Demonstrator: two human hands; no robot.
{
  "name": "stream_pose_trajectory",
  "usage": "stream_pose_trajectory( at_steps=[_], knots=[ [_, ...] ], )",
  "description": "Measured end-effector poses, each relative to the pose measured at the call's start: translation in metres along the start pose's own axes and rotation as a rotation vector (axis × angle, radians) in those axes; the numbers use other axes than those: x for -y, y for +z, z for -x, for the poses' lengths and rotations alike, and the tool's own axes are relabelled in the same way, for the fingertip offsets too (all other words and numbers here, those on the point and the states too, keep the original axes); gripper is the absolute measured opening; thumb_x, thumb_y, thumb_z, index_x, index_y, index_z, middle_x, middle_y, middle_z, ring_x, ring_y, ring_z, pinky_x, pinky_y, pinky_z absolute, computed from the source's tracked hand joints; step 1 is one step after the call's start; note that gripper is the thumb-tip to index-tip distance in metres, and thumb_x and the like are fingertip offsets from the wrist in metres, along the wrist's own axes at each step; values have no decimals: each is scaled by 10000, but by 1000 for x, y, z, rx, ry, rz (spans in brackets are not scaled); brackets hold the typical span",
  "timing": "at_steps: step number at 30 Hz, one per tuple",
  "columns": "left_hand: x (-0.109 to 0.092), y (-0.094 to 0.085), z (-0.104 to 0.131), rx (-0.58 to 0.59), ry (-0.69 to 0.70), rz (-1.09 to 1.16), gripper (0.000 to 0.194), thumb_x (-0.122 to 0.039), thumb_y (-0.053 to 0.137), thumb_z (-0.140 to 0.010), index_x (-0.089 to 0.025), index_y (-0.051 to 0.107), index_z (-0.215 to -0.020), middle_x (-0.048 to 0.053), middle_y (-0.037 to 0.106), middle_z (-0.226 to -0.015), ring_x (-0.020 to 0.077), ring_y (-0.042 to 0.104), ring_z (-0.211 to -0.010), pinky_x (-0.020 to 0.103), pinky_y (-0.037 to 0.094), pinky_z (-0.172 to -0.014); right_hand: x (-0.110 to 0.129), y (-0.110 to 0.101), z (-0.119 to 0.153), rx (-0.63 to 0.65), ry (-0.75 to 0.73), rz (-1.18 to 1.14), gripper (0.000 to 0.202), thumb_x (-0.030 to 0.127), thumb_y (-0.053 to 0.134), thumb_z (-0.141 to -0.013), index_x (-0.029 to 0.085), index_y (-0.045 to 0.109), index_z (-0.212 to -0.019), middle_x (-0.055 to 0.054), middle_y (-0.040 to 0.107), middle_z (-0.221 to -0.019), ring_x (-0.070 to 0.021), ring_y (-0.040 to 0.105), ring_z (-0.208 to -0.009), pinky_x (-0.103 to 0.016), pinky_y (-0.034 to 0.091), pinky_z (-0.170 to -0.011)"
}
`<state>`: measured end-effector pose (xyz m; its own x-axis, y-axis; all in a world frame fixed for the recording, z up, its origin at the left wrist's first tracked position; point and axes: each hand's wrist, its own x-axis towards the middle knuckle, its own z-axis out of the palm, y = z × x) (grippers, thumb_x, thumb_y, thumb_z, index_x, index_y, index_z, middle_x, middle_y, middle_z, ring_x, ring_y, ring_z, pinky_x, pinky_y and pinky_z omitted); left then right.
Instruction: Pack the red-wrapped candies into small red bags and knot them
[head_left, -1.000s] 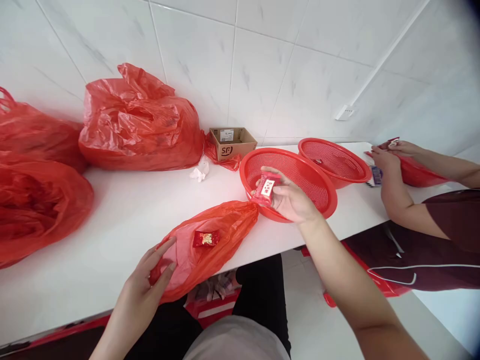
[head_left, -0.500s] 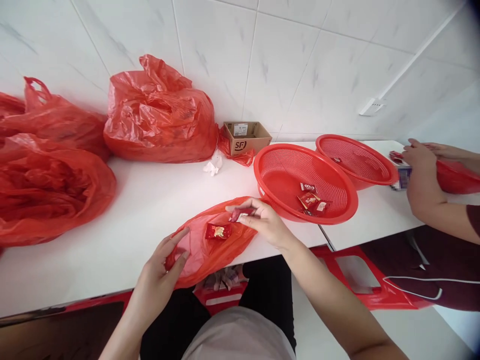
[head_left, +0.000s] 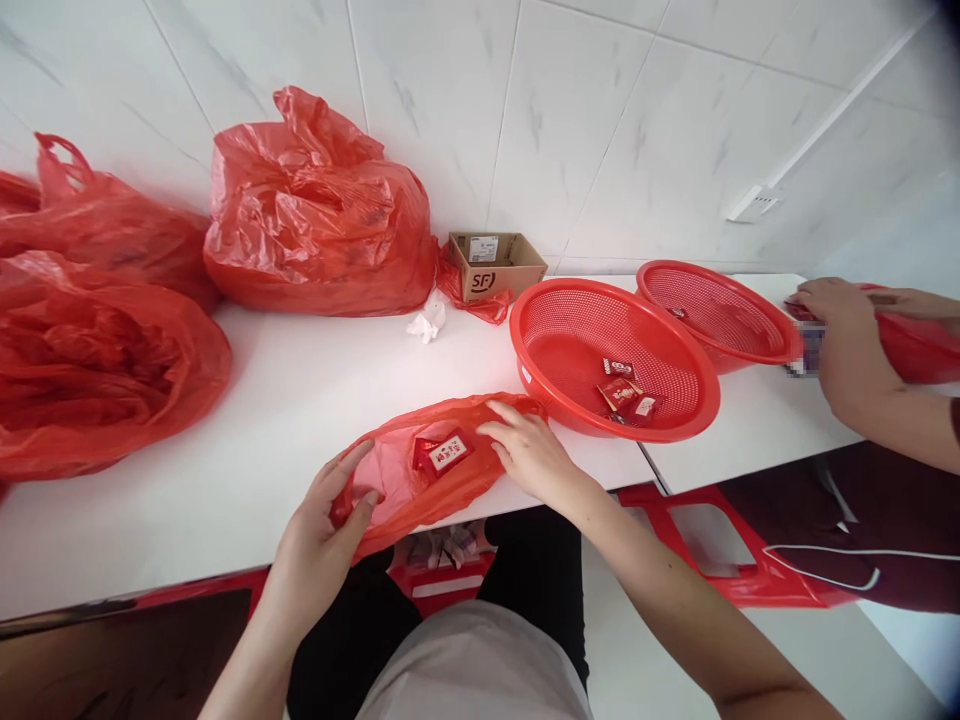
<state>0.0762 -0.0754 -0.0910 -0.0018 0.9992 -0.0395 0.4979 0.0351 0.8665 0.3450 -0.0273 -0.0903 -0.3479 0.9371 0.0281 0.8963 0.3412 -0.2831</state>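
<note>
An orange-red plastic bag (head_left: 405,505) lies with its mouth open at the table's front edge. Inside it, a red packet with a white label (head_left: 448,453) rests partly over another red packet (head_left: 424,452). My left hand (head_left: 324,530) is at the bag's left end, thumb and index finger spread apart against the plastic. Over the bag's right end is my right hand (head_left: 529,447), its fingers apart and nothing in them. Just to the right, a red perforated basket (head_left: 555,385) holds several small packets (head_left: 621,393).
Large filled red bags (head_left: 322,240) (head_left: 105,370) stand at the back and left. A cardboard box (head_left: 499,278) and crumpled tissue (head_left: 427,318) sit near the wall. A second basket (head_left: 720,300) is behind the first. At the right, another person's hands (head_left: 840,300) are near a red bag.
My right hand has let go of the small packet and opened, shifting slightly right. A white-labelled packet now lies over the one in the bag. The other person's hands have moved slightly.
</note>
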Motion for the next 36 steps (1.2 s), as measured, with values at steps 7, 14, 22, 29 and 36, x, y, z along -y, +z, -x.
stream_pose_trajectory(
  at_steps=[7,14,22,29,36],
  knots=[
    [-2,0,3,-34,22,-14,642,-325,514,-861,-282,378,-1488,84,453,-1452,179,665,-962,417,409,-1065,-4,-28,22,29,6,29,359,169,566,-872,185,656,-1219,-145,427,-1504,-310,575,-1217,-483,460,-1000],
    [1,0,5,41,59,-19,667,-280,485,-854,-287,342,-1506,84,405,-1501,247,620,-1122,474,338,-1122,-71,-100,10,-171,267,5,344,362,518,-921,273,599,-1243,-86,503,-1408,-245,633,-1070,-377,508,-875],
    [4,2,7,14,55,-30,675,-274,489,-840,-276,349,-1501,92,466,-1440,213,653,-1043,455,367,-1104,-144,-91,-17,585,572,226,300,238,758,-639,158,656,-910,-135,649,-925,-235,634,-705,-323,458,-583],
    [2,2,6,18,45,-18,659,-291,487,-851,-281,352,-1497,83,449,-1460,211,643,-1053,468,348,-1117,-105,-92,-28,600,524,135,153,221,622,-762,182,649,-907,-83,656,-772,-195,616,-617,-292,437,-527],
    [-6,6,11,-26,35,11,637,-327,489,-849,-279,390,-1477,77,479,-1440,194,659,-978,469,374,-1098,-94,-81,-51,556,577,250,477,126,706,-666,165,644,-1137,-157,689,-925,-302,675,-807,-386,501,-639]
  ],
)
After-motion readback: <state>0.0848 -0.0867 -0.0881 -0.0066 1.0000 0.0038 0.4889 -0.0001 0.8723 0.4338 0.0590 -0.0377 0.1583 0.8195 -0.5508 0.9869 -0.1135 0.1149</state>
